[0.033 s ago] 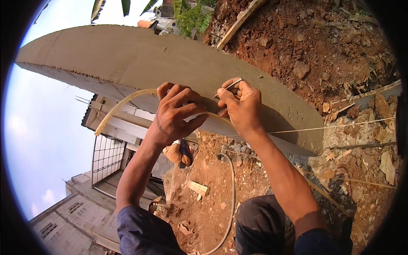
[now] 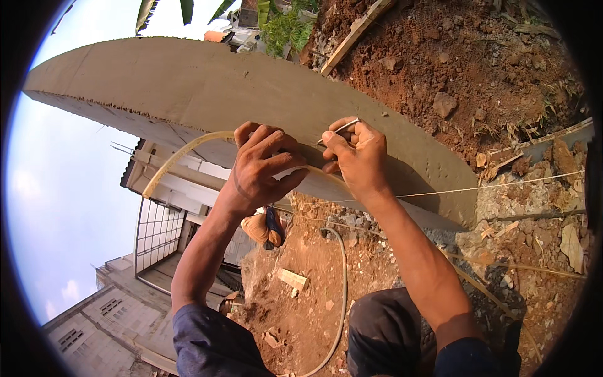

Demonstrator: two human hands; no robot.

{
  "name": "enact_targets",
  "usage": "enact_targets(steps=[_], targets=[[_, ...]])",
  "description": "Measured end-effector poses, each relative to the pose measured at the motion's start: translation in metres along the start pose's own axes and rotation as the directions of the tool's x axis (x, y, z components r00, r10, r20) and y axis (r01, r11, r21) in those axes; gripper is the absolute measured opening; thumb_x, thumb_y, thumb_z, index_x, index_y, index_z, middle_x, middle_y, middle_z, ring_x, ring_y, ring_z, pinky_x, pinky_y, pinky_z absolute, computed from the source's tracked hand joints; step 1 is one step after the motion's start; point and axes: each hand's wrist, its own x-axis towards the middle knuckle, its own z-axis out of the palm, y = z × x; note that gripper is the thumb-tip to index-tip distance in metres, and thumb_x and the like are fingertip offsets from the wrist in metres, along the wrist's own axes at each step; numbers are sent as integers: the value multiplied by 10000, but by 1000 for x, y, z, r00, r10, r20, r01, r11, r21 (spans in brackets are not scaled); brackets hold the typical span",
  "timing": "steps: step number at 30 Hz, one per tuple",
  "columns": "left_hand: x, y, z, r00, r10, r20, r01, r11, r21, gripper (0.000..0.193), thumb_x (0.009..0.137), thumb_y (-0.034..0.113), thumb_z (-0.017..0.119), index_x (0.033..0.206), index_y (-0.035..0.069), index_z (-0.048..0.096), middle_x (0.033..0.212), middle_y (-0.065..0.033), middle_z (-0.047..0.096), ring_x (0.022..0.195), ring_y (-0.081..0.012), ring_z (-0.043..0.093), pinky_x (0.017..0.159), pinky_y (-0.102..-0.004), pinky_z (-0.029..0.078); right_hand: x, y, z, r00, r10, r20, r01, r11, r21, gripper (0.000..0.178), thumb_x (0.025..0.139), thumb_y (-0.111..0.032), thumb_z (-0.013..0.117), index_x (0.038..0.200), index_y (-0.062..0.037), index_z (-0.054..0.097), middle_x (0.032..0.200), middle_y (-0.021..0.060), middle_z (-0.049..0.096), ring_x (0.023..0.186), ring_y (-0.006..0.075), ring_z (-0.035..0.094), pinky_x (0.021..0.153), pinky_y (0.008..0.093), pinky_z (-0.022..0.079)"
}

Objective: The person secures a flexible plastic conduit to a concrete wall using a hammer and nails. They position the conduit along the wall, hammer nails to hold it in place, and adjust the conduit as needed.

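Note:
My left hand [image 2: 264, 164] is closed round a clear yellowish hose [image 2: 182, 158] against the face of a smooth grey-brown plastered wall [image 2: 207, 81]. One end of the hose bends out past my knuckles to the left; the rest runs under my hands toward my right wrist. My right hand [image 2: 358, 154] pinches a thin silvery nail [image 2: 347, 125] between thumb and fingers. Its lower tip is close to the wall surface, but whether it touches cannot be made out. A thin pale string [image 2: 490, 188] stretches across below my right hand.
Red soil and stones [image 2: 445, 103] lie beyond the wall, with a wooden plank [image 2: 355, 36] at the top. More hose [image 2: 344, 295] loops over the dirt below. A person [image 2: 262, 227] is partly visible beneath my left hand. Grey block buildings [image 2: 94, 327] stand at lower left.

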Motion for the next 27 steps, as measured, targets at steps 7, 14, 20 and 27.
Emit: enact_targets(steps=[7,14,20,27], targets=[[3,-2,0,1000,-4,-1,4,1000,-19,234,636,137,829,829,170,701,898,32,609,890,-180,570,876,-402,348,6,-6,-16,959,78,274,-61,996,-72,75,881,-39,676,916,8,630,749,35,625,613,64,579,502,212,496],[5,-6,1,1000,-10,12,10,1000,-15,240,629,122,832,832,171,713,908,31,623,909,-183,576,898,-409,350,12,-6,-14,947,48,318,-16,994,-104,57,876,-38,683,882,5,647,745,33,629,604,57,570,488,209,479],[6,-5,1,1000,-20,22,20,1000,-17,236,635,121,832,836,163,714,912,23,625,927,-190,580,904,-417,352,12,-8,-14,947,12,320,39,988,-152,54,872,-38,673,859,8,648,719,31,635,593,55,579,472,211,474],[5,-3,-1,999,-19,27,19,1000,-10,221,645,129,829,829,161,711,912,21,621,929,-186,578,902,-414,348,10,-7,-10,976,-11,220,51,983,-175,77,884,-56,674,889,9,633,726,37,633,605,58,585,479,219,500]])
